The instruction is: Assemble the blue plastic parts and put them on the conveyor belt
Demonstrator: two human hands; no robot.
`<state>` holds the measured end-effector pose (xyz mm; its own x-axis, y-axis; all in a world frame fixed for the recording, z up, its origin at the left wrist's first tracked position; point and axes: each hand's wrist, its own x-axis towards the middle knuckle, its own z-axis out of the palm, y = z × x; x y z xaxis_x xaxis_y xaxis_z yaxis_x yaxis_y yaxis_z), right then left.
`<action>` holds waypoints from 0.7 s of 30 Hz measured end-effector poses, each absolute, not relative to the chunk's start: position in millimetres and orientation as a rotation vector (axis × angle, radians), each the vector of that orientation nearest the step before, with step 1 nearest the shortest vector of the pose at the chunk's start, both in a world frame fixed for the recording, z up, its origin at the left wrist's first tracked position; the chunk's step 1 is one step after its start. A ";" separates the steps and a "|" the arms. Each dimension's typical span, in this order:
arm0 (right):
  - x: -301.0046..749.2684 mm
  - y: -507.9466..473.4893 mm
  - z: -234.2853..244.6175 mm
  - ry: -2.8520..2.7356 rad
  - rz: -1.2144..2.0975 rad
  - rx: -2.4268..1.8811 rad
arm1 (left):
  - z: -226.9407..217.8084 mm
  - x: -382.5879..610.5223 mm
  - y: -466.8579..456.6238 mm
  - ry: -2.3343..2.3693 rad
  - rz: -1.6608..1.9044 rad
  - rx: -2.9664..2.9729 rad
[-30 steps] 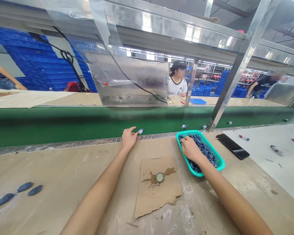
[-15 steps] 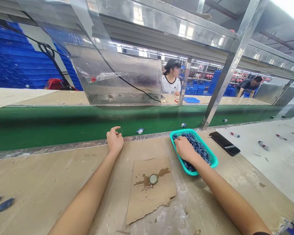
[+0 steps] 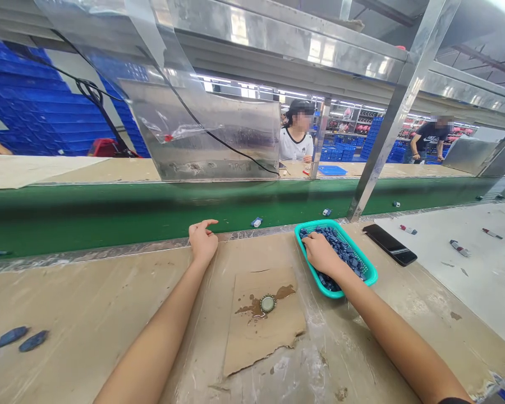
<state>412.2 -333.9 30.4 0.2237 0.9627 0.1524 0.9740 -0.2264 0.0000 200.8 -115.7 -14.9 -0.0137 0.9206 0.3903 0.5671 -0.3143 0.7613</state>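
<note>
Basket [image 3: 332,223] by the conveyor [image 3: 151,216] (phone [image 3: 389,244] on its right).

My bare left forearm [image 3: 155,348] and right forearm [image 3: 404,348] reach forward from the bottom of my view, angling inward. My left hand [image 3: 202,241] rests palm down, with its fingers [image 3: 204,223] loose and half open. My right hand [image 3: 322,254] sits lower and farther right, palm down, its fingers curled downward, their tips hidden.

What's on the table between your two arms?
The head view shows a torn cardboard sheet with a metal bottle cap on it, lying on the table between the left arm and right arm.
</note>
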 end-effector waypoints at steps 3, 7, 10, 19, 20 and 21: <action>412.1 -334.7 30.1 -1.887 -0.183 -2.374 | -17.4 201.2 -113.6 1.526 1.275 1.896; 411.4 -335.5 29.3 -1.882 -0.188 -2.365 | -18.7 201.7 -112.5 1.514 1.276 1.878; 411.1 -335.5 28.9 -1.882 -0.187 -2.362 | -17.4 202.2 -114.4 1.520 1.254 1.883; 413.2 -334.2 27.4 -1.894 -0.186 -2.357 | -17.1 202.1 -116.0 1.522 1.256 1.912; 413.6 -334.1 27.0 -1.895 -0.186 -2.356 | -17.6 201.8 -115.3 1.517 1.266 1.904; 413.9 -334.1 26.6 -1.895 -0.185 -2.354 | -18.1 201.6 -114.7 1.514 1.277 1.895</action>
